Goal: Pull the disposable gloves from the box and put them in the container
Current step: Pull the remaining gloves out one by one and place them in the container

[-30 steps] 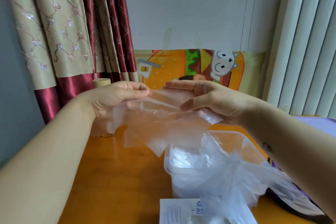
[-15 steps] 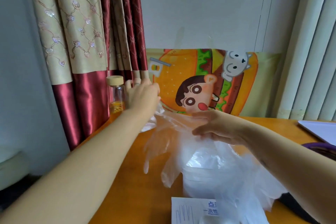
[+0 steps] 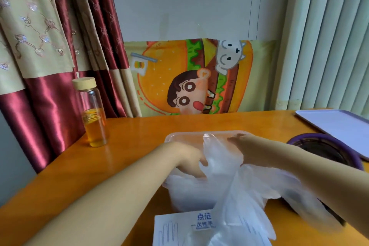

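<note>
A clear plastic container [image 3: 179, 137] stands on the orange table, stuffed with thin transparent disposable gloves [image 3: 221, 158]. Several of them spill over its near rim and drape across the white glove box [image 3: 175, 229] at the bottom edge. My left hand [image 3: 189, 159] reaches down into the container's left side, fingers curled on a glove and partly hidden by the film. From the right, my right hand [image 3: 246, 147] lies over the container, holding the same glove down with its fingers pointing left.
A glass bottle [image 3: 93, 114] with amber liquid and a pale lid stands at the table's left edge by the curtain. A dark round bowl with a purple rim [image 3: 327, 146] sits right of the container, a pale tray [image 3: 337, 126] behind it. A cartoon poster leans on the wall.
Both hands have come down from chest height, carrying the glove into the container. The view has tilted down.
</note>
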Available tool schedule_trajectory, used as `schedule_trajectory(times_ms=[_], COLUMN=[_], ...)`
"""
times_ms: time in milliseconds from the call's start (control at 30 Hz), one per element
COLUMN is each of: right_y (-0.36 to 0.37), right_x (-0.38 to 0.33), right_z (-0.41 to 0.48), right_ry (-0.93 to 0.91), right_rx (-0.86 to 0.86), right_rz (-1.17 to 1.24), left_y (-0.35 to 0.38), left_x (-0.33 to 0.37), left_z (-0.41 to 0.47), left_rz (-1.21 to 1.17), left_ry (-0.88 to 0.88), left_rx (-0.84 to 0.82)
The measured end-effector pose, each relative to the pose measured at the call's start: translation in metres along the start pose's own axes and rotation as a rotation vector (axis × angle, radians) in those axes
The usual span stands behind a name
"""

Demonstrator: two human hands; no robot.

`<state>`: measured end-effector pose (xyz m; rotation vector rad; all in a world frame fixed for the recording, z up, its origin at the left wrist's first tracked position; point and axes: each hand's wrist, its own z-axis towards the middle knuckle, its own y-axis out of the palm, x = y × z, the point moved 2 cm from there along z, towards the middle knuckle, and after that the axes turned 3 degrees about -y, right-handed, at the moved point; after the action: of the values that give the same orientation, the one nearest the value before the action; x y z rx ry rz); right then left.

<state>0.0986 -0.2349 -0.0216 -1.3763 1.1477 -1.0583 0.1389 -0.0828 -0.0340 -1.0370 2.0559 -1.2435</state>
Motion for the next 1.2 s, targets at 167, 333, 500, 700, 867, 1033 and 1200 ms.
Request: schedule_trajectory(times_ms=[167, 333, 500, 700, 867, 1033, 1200], right_y=[-0.005, 0.051, 0.073, -0.048, -0.058, -0.044, -0.062], right_x=[0.000, 0.028, 0.046, -0.002, -0.008, -0.021, -0.034], right_z=[0.002, 0.052, 0.054, -0.044, -0.087, -0.094, -0.096], right_ry=[-0.011, -0.109, -0.108, -0.295, -0.325, -0.262, -0.263], right_rx=[0.152, -0.189, -0.279, 0.032, -0.131, -0.025, 0.248], right_rz=[-0.140, -0.002, 0.163, 0.561, 0.410, 0.082, 0.103], left_y=[0.005, 0.020, 0.016, -0.010, -0.012, -0.005, 0.003], left_x=[0.010, 0.006, 0.006, -0.001, 0.010, 0.036, 0.060], left_z=[0.010, 0.025, 0.017, -0.021, -0.063, -0.092, -0.092], left_rz=[0.023, 0.061, 0.076, -0.103, -0.421, -0.517, -0.538], left_ry=[-0.043, -0.040, -0.030, 0.061, 0.189, 0.199, 0.259], left_rx=[-0.095, -0.139, -0.129, 0.182, 0.472, 0.510, 0.684])
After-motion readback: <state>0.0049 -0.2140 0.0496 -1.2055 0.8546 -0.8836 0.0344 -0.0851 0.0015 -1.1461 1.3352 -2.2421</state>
